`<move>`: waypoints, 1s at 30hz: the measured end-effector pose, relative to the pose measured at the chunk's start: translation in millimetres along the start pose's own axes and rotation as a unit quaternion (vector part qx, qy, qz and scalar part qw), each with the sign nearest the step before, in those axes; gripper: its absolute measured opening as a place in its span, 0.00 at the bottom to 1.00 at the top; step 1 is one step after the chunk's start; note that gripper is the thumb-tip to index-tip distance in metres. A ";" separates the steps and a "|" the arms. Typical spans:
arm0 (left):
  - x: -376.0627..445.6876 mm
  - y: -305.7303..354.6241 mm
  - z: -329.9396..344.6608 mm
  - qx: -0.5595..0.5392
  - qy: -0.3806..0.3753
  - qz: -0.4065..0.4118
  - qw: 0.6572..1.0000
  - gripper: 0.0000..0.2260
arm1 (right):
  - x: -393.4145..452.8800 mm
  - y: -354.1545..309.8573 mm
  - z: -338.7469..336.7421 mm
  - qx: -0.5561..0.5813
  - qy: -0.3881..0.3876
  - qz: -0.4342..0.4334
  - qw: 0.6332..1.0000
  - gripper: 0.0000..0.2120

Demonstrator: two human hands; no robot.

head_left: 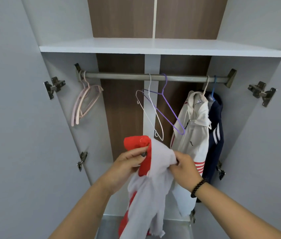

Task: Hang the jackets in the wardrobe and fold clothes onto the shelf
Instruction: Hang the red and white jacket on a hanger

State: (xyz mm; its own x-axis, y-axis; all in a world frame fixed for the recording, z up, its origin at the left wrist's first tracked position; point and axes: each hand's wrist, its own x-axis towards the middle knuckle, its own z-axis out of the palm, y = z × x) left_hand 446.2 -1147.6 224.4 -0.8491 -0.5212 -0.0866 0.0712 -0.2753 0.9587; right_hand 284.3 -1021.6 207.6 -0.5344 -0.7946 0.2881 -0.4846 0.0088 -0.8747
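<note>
I hold a red and white jacket (151,185) up in front of the open wardrobe. My left hand (127,164) grips its red upper part near a metal snap. My right hand (184,168) pinches the white lining beside it. The rest of the garment hangs down between my forearms. Above it, a metal rail (127,76) carries an empty white wire hanger (147,112) and an empty purple hanger (166,107). At the rail's right end hang a white jacket (194,135) with red stripes and a navy jacket (216,135) with white stripes.
Several pale pink hangers (82,106) hang at the rail's left end. A white shelf (153,47) runs above the rail. Both wardrobe doors stand open, with metal hinges at the left (54,86) and right (262,93).
</note>
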 end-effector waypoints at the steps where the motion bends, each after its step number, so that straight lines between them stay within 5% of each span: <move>1: 0.5 -6.6 -4.4 0.012 0.012 0.008 1.000 0.16 | 2.0 -0.2 -0.4 0.025 0.007 0.004 1.000 0.28; 5: -2.1 -33.2 -11.0 0.110 0.039 -0.043 0.992 0.11 | 10.7 1.1 -1.9 0.098 0.038 0.036 0.994 0.28; 10: -8.9 -53.0 -8.7 0.154 0.001 -0.114 0.982 0.28 | 18.0 5.8 -10.3 0.126 0.058 0.051 0.989 0.26; 12: -9.8 -58.2 -3.7 0.217 -0.004 -0.090 0.972 0.23 | 18.4 8.3 -15.1 0.128 0.056 0.065 0.988 0.24; 14: -9.0 -61.6 2.4 0.265 0.047 -0.059 0.961 0.07 | 17.1 11.1 -22.6 0.125 0.045 0.078 0.988 0.22; 15: -9.0 -61.0 3.8 0.262 0.078 -0.044 0.961 0.08 | 16.5 13.2 -26.9 0.126 0.043 0.083 0.988 0.21; 20: -7.6 -31.5 7.1 0.017 0.220 -0.020 0.975 0.12 | 9.2 21.2 -45.6 0.115 0.053 0.120 0.985 0.06; 26: -10.6 5.4 17.1 -0.134 0.291 0.013 0.947 0.13 | -3.1 33.2 -67.1 0.038 0.027 0.096 0.994 0.22; 30: -21.2 19.2 30.4 -0.165 0.286 0.012 0.944 0.22 | -17.3 37.6 -72.6 -0.004 -0.075 0.104 0.992 0.16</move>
State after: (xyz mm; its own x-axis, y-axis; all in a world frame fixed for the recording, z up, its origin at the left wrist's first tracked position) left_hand 449.6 -1117.2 252.9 -0.4300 -0.8555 -0.2884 0.3262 -0.4451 0.8339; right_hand 225.1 -963.5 198.1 -0.5144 -0.8566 0.0388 -0.3799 0.1871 -0.9059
